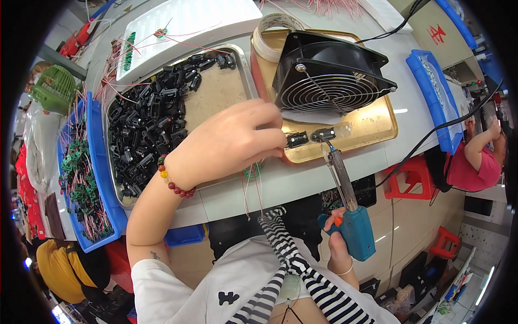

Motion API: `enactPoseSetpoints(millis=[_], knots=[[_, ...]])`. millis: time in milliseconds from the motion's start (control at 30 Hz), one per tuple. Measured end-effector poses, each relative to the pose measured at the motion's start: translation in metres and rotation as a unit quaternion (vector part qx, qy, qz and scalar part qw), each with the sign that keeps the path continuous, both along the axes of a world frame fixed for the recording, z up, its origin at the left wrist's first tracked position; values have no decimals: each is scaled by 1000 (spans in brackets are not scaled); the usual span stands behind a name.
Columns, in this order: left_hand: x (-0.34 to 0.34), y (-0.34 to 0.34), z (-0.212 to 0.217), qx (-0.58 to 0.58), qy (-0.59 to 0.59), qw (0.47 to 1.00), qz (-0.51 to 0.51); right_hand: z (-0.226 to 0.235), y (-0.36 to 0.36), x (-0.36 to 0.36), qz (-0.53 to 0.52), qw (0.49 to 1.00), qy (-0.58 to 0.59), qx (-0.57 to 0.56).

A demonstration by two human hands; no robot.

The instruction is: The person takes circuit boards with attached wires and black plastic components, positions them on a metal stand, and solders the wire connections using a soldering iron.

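My left hand [232,137] reaches over the table's front edge, its fingers bent and pressed together; whatever they pinch is hidden. Just beyond its fingertips, a small black plastic part [296,140] lies on a gold metal tray [372,127]. A second black part [323,134] sits to its right, under the tip of a teal soldering gun [359,232]. My right hand [339,249] is wrapped around that gun's handle, near the orange trigger. Partly covered by my left hand is a green piece [252,171] with thin red and white wires hanging off the edge.
Behind the gold tray's front stands a black fan [329,81] with a wire grille, beside a tape roll [267,46]. Many black parts fill a metal tray [243,70] at left. Blue bins [102,178] hold wired green boards; a black cable [431,132] crosses at right.
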State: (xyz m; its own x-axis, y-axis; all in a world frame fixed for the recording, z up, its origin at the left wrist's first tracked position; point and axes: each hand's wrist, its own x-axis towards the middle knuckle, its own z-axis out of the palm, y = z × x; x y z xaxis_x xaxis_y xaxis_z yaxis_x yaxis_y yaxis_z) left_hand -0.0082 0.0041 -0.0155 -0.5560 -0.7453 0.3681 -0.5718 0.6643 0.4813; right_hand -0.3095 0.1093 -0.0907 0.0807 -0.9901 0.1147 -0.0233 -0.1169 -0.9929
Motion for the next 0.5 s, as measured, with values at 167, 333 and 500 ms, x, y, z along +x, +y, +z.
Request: enactPoseSetpoints(millis=[167, 333, 500], knots=[[-4, -8, 14, -56, 19, 998, 10, 11, -2, -5, -9, 999, 50, -19], [12, 3, 15, 36, -32, 999, 11, 5, -5, 0, 11, 994, 96, -45], [9, -3, 8, 56, 30, 997, -44, 10, -7, 1, 7, 996, 79, -50]])
